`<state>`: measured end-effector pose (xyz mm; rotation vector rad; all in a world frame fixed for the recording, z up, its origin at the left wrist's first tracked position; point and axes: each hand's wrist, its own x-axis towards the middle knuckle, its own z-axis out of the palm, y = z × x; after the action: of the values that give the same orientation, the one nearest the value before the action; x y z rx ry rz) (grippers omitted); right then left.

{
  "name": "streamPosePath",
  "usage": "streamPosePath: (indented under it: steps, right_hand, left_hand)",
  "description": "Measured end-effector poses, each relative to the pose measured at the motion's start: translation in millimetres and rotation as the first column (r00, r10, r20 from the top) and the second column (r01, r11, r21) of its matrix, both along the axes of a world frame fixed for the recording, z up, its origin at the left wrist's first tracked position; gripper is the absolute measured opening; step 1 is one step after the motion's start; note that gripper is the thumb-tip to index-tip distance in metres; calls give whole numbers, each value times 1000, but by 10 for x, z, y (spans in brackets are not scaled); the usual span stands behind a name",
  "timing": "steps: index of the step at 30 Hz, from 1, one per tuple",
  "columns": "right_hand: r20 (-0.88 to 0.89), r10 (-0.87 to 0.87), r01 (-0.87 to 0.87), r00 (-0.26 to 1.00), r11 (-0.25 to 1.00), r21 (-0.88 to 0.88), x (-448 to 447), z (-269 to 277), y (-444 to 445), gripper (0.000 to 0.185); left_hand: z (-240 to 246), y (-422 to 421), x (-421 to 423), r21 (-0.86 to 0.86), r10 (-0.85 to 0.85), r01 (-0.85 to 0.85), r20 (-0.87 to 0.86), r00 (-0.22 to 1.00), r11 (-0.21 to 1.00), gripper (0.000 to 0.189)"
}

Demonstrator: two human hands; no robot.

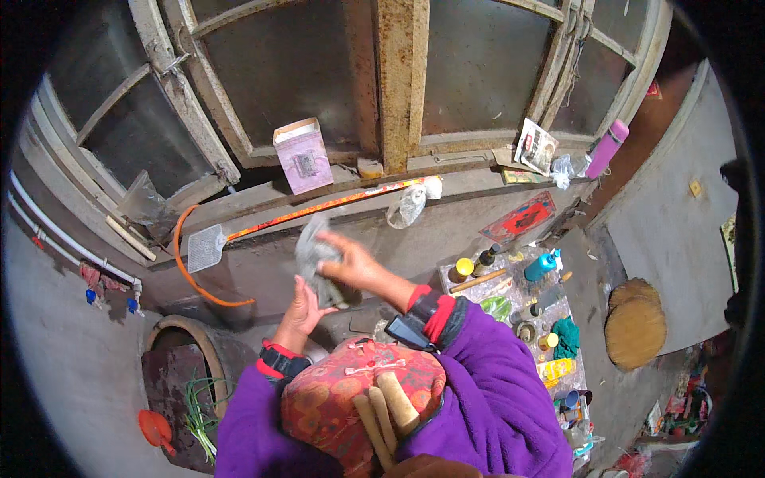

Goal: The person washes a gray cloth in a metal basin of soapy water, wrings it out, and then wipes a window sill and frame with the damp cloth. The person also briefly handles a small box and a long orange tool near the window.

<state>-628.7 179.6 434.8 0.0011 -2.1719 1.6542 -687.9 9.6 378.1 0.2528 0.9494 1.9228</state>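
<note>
Both hands are in front of the window ledge, at a crumpled greyish plastic bag (320, 263), blurred by motion. My right hand (349, 260) grips the bag's side near its top, with the fingers bent over it. Lower down, my left hand (305, 308) is beside the bag with its palm turned up and its fingers spread; the bag's lower end lies close to the thumb and fingertips. What the bag contains cannot be told. Just beyond the hands, a fly swatter (323, 206) with a patterned red-orange handle rests on the ledge.
A pink box (303, 156) and a pink bottle (608, 149) stand on the ledge. At right, a cluttered table holds a blue pump bottle (542, 264), a dark bottle (487, 260) and a green cloth (565, 337). A large vat (221, 358) with green onions (200, 412) is at lower left.
</note>
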Motion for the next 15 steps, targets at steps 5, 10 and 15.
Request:
streamPosePath:
  steps: [5, 10, 15]
  right_hand:
    - [196, 412, -439, 890, 891, 116, 181, -102, -198, 66]
    - [59, -114, 93, 992, 955, 282, 323, -36, 558, 47]
    - [88, -465, 453, 881, 883, 124, 503, -83, 1301, 44]
  left_hand:
    - [-307, -288, 7, 56, 220, -235, 202, 954, 970, 56]
    - [-305, -885, -22, 163, 354, -378, 157, 922, 911, 56]
    - [-298, -1601, 200, 42, 578, -603, 241, 780, 797, 52]
